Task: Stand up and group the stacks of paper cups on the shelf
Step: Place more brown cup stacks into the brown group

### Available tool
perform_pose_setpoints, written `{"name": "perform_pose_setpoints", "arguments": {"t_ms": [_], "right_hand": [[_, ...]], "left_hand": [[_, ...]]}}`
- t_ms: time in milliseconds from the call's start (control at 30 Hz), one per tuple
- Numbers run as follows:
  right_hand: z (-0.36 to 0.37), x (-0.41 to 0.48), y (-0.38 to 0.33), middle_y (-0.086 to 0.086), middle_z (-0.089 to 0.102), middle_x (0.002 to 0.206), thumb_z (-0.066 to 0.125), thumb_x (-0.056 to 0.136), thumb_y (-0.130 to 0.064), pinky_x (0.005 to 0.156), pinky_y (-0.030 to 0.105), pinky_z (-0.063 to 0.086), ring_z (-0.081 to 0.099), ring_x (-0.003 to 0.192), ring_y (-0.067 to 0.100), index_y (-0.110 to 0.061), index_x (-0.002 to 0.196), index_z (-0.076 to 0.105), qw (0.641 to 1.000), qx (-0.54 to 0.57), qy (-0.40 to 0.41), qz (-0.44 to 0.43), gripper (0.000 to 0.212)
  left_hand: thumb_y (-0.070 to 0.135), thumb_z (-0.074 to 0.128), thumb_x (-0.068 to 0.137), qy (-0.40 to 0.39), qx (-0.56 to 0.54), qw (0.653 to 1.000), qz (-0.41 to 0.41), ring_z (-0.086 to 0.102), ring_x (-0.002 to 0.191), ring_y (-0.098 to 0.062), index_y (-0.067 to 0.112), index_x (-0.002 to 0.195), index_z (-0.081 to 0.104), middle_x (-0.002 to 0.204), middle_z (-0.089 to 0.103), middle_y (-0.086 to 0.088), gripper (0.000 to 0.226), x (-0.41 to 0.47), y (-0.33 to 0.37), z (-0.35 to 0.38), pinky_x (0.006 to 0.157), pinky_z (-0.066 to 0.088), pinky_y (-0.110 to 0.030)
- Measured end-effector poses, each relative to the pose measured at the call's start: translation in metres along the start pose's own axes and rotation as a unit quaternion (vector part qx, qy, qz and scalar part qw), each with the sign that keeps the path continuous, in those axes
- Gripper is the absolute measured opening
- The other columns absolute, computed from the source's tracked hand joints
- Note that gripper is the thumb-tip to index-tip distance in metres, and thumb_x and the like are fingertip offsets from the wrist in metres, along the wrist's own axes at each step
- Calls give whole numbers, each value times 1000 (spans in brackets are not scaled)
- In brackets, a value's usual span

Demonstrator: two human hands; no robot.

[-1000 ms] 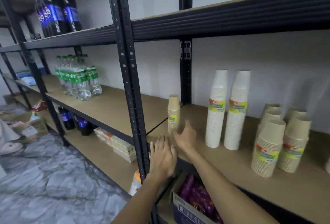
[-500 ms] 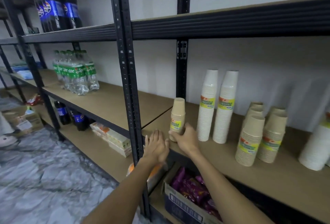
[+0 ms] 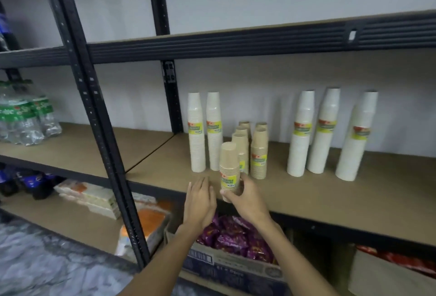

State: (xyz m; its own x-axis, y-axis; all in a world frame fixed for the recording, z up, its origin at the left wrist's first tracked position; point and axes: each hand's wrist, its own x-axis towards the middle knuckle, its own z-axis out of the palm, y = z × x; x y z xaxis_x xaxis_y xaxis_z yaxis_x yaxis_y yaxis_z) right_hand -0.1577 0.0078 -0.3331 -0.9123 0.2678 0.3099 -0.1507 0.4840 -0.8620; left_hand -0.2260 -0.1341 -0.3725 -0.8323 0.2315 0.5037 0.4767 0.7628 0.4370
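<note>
Right hand (image 3: pixel 247 197) grip around brown cup stack (image 3: pixel 229 169), left hand (image 3: pixel 200 199) flat

A shop stockroom; black metal racking (image 3: pixel 94 97) with board shelves carries wrapped paper cup stacks (image 3: pixel 300 135), shrink-wrapped soda bottles (image 3: pixel 23 118) and a carton of purple snack packs (image 3: pixel 233 239)

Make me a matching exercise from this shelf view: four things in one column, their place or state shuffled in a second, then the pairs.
Things
1. brown cup stack
2. left hand
3. purple packets
4. clear bottles

Places or states
A. in a cardboard box on the shelf below
B. gripped by the right hand at the shelf's front edge
C. far left of the cup shelf level
D. open, holding nothing

Pairs: 1-B, 2-D, 3-A, 4-C
</note>
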Motion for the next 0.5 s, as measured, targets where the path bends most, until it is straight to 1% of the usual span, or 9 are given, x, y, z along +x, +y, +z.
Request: {"name": "perform_pose_setpoints", "arguments": {"t_ms": [67, 100, 133, 167, 267, 333, 400, 500], "right_hand": [[-23, -7, 12, -24, 63, 96, 79, 79, -34, 72, 8, 42, 60, 90, -5, -32, 115, 57, 1000, -12, 19, 11, 42], [-31, -9, 17, -23, 62, 96, 78, 79, -35, 70, 6, 40, 58, 89, -4, -31, 116, 57, 999, -23, 28, 18, 43], [-39, -9, 21, -21, 60, 98, 78, 80, -36, 69, 8, 39, 57, 90, -2, -29, 117, 57, 998, -36, 38, 24, 43], [-47, -9, 27, -17, 59, 101, 77, 80, -38, 71, 12, 40, 56, 92, 2, -27, 117, 57, 997, -50, 52, 33, 44], [-61, 0, 38, -3, 59, 106, 78, 78, -42, 80, 27, 45, 58, 98, 14, -21, 114, 59, 993, -69, 84, 55, 46], [-62, 9, 43, 0, 59, 105, 79, 77, -40, 84, 32, 47, 58, 101, 18, -18, 111, 58, 991, -73, 90, 67, 46], [-60, 17, 46, -1, 62, 107, 82, 74, -39, 86, 34, 48, 58, 104, 18, -15, 111, 55, 990, -66, 102, 73, 52], [-55, 26, 43, -1, 61, 109, 87, 70, -36, 84, 28, 45, 57, 105, 16, -10, 118, 52, 987, -52, 121, 88, 65]], "left_hand": [[24, 35, 103, -19, -7, 1000, 1, 46, 129, -22, 6, 139, 48, 138, 55, -9, 42, -1, 17, 7, 117, 18, -34], [26, 34, 103, -30, -3, 1000, 2, 45, 130, -21, 6, 140, 47, 140, 53, -8, 44, -1, 23, 10, 118, 18, -34], [28, 32, 104, -38, 8, 999, 5, 43, 131, -20, 8, 141, 46, 141, 52, -8, 45, -1, 27, 13, 118, 18, -34], [30, 30, 104, -45, 22, 999, 9, 41, 133, -19, 9, 141, 45, 143, 50, -7, 45, -1, 31, 16, 118, 17, -35], [38, 18, 102, -74, 78, 994, 1, 27, 143, -18, 13, 148, 34, 154, 37, -4, 54, 0, 37, 24, 119, 12, -37], [40, 13, 100, -80, 101, 992, 3, 25, 144, -19, 14, 150, 31, 155, 35, -4, 59, 0, 35, 27, 119, 14, -39], [43, 9, 97, -73, 107, 992, 10, 28, 143, -20, 13, 148, 35, 154, 38, -5, 64, 1, 33, 29, 118, 16, -40], [45, 4, 93, -57, 119, 991, 25, 35, 139, -21, 13, 144, 41, 148, 44, -5, 71, 1, 32, 30, 115, 22, -41]]}}
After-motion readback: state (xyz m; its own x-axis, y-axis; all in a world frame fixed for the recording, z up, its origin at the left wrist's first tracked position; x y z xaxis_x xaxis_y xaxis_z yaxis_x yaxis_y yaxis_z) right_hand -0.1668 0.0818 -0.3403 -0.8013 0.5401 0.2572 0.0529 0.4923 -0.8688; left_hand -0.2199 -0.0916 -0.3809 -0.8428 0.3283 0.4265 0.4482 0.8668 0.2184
